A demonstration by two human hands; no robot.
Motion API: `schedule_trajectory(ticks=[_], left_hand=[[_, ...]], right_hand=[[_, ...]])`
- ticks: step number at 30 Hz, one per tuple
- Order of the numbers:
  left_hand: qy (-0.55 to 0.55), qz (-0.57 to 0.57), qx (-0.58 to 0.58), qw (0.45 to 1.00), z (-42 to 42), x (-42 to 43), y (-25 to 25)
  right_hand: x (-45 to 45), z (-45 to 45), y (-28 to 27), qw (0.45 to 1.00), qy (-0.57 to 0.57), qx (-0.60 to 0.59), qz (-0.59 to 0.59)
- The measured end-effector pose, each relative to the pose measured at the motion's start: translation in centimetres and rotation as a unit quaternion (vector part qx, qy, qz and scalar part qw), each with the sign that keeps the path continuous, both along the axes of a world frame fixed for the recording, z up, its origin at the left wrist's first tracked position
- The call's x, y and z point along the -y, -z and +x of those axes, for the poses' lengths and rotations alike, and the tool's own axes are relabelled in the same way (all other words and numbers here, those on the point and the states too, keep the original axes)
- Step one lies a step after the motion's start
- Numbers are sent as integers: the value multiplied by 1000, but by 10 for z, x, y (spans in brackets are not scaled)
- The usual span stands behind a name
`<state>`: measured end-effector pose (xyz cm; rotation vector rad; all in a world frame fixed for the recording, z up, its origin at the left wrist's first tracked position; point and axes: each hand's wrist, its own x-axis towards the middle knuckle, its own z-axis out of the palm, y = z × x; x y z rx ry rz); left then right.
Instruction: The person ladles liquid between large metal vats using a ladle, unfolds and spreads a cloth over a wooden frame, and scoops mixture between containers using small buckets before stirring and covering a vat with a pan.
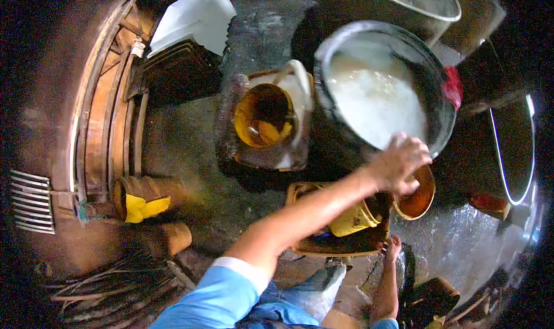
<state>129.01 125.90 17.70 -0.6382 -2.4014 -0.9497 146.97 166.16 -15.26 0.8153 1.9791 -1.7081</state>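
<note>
My left hand [401, 163] reaches across to the near rim of a large round pot [329, 92] that holds white, frothy liquid [375, 104]. Its fingers look spread and slightly blurred. Right below it is a reddish-brown bowl [416, 196]; whether the thumb touches the bowl is unclear. A yellow container [351, 220] lies tilted in a brown basin [340, 253]. At the basin's right end, my right hand [392, 248] has its small-looking fingers curled at the rim.
A yellow bucket [247, 118] stands left of the pot. Red cloth [452, 88] hangs on the pot's rim. Farther left are a rusty cylinder [156, 192] with yellow material [144, 208], a metal rake [33, 202] and sticks [115, 291]. White sheeting [196, 17] lies at the top.
</note>
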Motion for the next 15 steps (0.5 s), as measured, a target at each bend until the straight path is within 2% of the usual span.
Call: schedule_trajectory(ticks=[1,3,4,5,6,7,8,9,10,11,12,13,14,15], left_hand=[[-3,68,-20,997,29,4,3],[58,130,-11,990,104,41,11],[47,145,71,986,150,66,26],[37,154,146,976,196,103,44],[-43,182,246,951,247,142,65],[-153,235,420,863,304,184,93],[-219,496,420,728,390,213,210],[-314,452,504,666,484,272,274],[-410,265,573,659,546,333,230],[-496,164,591,614,627,378,251],[-514,-28,711,479,680,424,282],[-496,-70,698,512,712,463,276],[-475,-111,685,541,731,488,260],[-455,-154,668,568,750,512,243]], right_hand=[[27,8,-42,998,-41,22,53],[68,47,-85,997,6,-68,25],[105,67,-126,997,10,-62,36],[101,91,-94,994,21,-98,31],[142,106,-109,997,41,-54,44],[197,117,-122,997,60,-7,56],[252,120,-127,998,9,23,55],[298,125,-118,996,-41,56,53],[339,138,-86,996,-64,64,28],[377,152,-53,994,-88,72,3],[422,163,-10,985,-172,-22,24],[477,164,-17,974,-222,10,-42],[526,168,-24,981,-157,54,-105],[573,167,-21,976,-147,49,-150]])
